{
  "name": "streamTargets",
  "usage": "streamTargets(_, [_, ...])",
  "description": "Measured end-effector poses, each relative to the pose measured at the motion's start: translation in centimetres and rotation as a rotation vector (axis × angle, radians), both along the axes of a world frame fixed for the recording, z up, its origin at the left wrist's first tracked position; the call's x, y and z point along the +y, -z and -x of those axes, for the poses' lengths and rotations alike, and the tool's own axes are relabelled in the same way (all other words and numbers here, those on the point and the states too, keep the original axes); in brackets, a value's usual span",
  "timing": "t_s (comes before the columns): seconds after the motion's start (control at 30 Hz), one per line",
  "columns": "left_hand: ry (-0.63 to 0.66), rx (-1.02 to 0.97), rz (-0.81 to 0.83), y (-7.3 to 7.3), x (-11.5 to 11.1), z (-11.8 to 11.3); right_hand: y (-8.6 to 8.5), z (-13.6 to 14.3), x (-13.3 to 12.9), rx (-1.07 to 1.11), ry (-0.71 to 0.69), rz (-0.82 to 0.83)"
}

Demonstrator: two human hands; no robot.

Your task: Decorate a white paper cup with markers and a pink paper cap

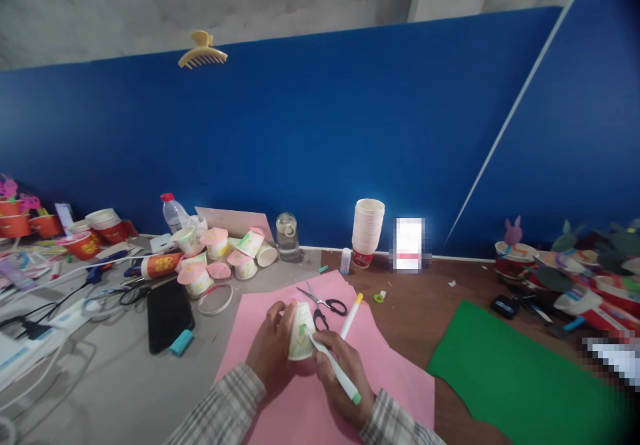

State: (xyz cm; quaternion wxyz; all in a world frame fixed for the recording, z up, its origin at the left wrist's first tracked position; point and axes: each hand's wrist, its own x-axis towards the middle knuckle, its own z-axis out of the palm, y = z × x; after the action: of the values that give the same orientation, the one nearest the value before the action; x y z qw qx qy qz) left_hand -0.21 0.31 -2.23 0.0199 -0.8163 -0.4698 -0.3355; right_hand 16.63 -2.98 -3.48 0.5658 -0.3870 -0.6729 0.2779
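Note:
My left hand [273, 345] is closed around a white paper cup [301, 345] that carries green and yellow drawn marks. In my right hand [347, 371] is a white marker pen [340, 373] with a green end, its tip at the cup's side. Both hands are over pink paper [270, 418] spread on the table. Black-handled scissors [327, 303] lie on the paper just beyond the cup. Beside them rests another white marker [353, 315] with a yellow end.
Decorated cups [215, 258] cluster at the left, near a black phone [170, 315] and a teal cap [181, 342]. A glass jar [287, 237] and a tall cup stack [369, 228] stand behind. Green paper [515, 378] and cups with rabbit figures [513, 251] are right.

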Motion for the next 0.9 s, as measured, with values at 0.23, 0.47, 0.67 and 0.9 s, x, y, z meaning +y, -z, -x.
streamTargets(0.23, [0.025, 0.055, -0.074, -0.30, 0.01, -0.10, -0.59, -0.14, -0.12, -0.037, -0.021, -0.052])
streamTargets(0.47, [0.028, 0.031, -0.029, 0.40, 0.14, 0.16, -0.56, -0.10, -0.06, -0.016, -0.016, -0.072])
streamTargets(0.67, [0.029, 0.038, -0.037, 0.33, 0.20, 0.09, -0.43, -0.16, -0.13, -0.029, -0.029, -0.047])
streamTargets(0.9, [0.016, 0.029, -0.008, 0.29, 0.13, 0.15, -0.57, -0.06, -0.09, -0.035, -0.011, -0.054])
